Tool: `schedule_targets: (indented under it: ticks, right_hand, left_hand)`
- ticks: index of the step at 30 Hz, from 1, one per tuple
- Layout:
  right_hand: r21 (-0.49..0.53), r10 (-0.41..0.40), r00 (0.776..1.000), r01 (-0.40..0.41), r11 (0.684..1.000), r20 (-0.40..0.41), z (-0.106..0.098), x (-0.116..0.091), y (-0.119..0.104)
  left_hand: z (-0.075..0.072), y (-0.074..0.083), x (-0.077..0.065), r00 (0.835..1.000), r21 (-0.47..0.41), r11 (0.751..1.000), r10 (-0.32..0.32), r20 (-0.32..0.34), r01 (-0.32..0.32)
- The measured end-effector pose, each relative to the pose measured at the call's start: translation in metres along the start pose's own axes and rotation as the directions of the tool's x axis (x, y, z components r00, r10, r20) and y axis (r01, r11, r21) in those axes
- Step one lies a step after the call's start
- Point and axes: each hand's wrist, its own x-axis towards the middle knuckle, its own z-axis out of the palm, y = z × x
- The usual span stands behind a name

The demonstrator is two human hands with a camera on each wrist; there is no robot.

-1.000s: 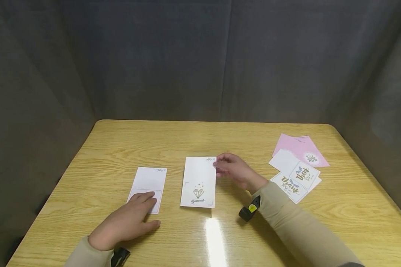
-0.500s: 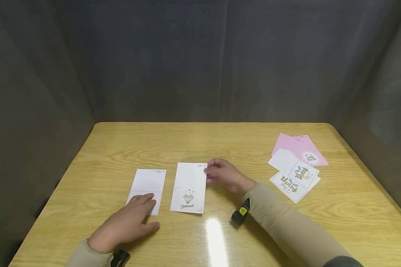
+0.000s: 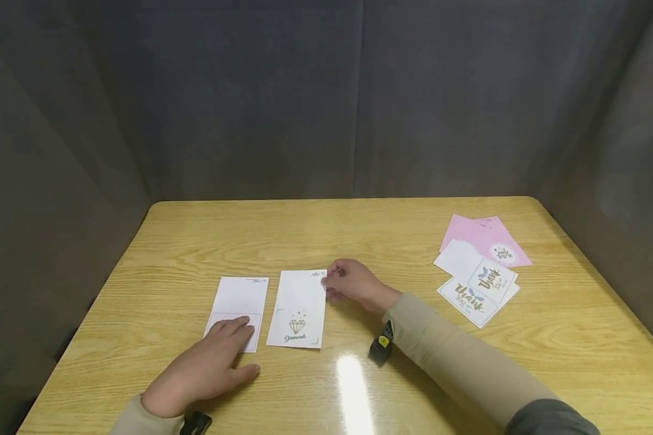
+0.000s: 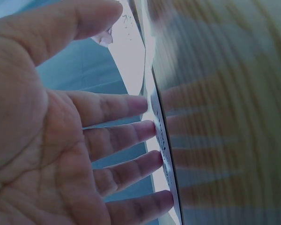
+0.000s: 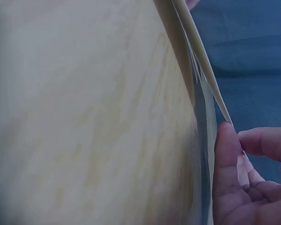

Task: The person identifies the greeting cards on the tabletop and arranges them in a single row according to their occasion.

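Observation:
In the head view, a white card with a printed "Diamonds" and a gem is held by its upper right edge. My right hand pinches that edge; the right wrist view shows thumb and forefinger meeting on the card, tilted off the table. Left of it lies another white card with a thin-lined frame on its lower half. My left hand rests on this card's lower part, covering some of it. Its fingers are spread and nearly straight, tips on the card, in the left wrist view.
On the right of the wooden table, pink cards lie partly under white "Thank you" cards. A dark curtain hangs behind the table's back edge. Light glares near the front.
My right hand has moved left and slightly toward me, bringing the "Diamonds" card close beside the other white card. My left hand has stayed where it was.

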Motion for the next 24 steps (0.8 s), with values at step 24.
schedule_targets:
  ticks: [24]
  right_hand:
    - [-0.141, 0.007, 0.999, -0.001, 0.990, 0.040, 0.018, 0.002, -0.008]
  left_hand:
    - [0.001, 0.003, 0.000, 1.000, 0.002, 1.000, -0.016, -0.002, 0.016]
